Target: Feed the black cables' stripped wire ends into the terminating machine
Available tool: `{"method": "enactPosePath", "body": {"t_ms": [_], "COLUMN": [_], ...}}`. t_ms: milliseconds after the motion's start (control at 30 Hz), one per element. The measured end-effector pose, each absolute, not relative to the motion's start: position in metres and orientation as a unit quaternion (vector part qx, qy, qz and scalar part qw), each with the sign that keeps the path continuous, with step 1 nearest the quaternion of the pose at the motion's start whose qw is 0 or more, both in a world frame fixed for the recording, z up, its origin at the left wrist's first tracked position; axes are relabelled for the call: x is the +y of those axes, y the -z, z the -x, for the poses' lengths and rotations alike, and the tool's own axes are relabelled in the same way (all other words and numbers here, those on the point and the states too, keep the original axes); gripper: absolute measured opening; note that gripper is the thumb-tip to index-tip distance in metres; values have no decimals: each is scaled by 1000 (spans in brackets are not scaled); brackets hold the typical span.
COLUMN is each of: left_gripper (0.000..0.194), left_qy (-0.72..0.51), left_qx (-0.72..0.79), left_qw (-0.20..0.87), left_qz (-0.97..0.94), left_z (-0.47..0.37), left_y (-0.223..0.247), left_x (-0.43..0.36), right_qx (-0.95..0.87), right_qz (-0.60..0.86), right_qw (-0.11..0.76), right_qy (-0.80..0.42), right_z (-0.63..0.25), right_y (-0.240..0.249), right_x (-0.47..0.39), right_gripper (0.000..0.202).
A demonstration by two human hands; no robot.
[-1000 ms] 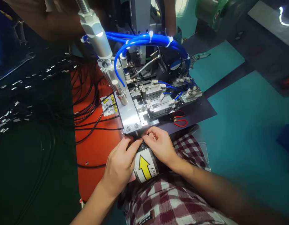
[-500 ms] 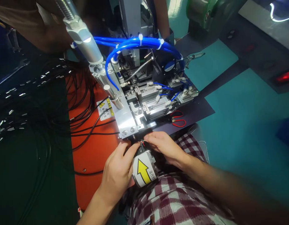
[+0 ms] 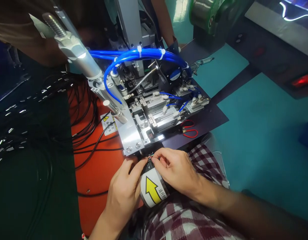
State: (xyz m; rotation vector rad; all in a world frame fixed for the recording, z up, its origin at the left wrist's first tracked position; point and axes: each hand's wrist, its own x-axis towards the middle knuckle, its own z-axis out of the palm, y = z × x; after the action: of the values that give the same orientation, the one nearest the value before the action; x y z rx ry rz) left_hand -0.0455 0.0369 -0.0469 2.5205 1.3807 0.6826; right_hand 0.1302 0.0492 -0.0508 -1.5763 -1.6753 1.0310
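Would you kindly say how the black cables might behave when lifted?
The black cables would probably flop, since they curve loosely across the orange surface. They may also tangle, as several crowd together.

- Metal plate (image 3: pixel 130 135) blocks fwd, just ahead of L hand (image 3: pixel 124 186)
- Drum (image 3: pixel 151 190) w/ arrow label in way btwn hands
- Blk cables (image 3: pixel 94 150) cross red base (image 3: pixel 94 180), L side
- Blue hoses (image 3: pixel 151 53) arch across far side
- Open room R of R hand (image 3: pixel 182 168), over teal floor (image 3: pixel 256 140)
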Motion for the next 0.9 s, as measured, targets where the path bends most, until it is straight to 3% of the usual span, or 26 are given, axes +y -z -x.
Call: {"method": "enactPosePath", "body": {"t_ms": [67, 233, 300, 900], "left_gripper": [27, 27, 26, 28], "left_qy": [-229, -216, -200, -172], "left_qx": [465, 471, 476, 493], "left_qw": [96, 76, 40, 52], "left_qz": [-850, -852, -855, -851], "left_z": [47, 47, 46, 41], "left_y": [47, 44, 41, 36], "left_x": [36, 35, 35, 34], "right_qx": [-655, -436, -381, -391], "right_qz": [585, 509, 481, 495], "right_qw": [307, 320, 329, 393], "right_qy": [-367, -669, -718, -669], "right_z": [-134, -135, -135, -124], "right_y": [50, 66, 71, 78], "right_x": [53, 63, 65, 61], "right_gripper": [14, 17, 21, 22]}}
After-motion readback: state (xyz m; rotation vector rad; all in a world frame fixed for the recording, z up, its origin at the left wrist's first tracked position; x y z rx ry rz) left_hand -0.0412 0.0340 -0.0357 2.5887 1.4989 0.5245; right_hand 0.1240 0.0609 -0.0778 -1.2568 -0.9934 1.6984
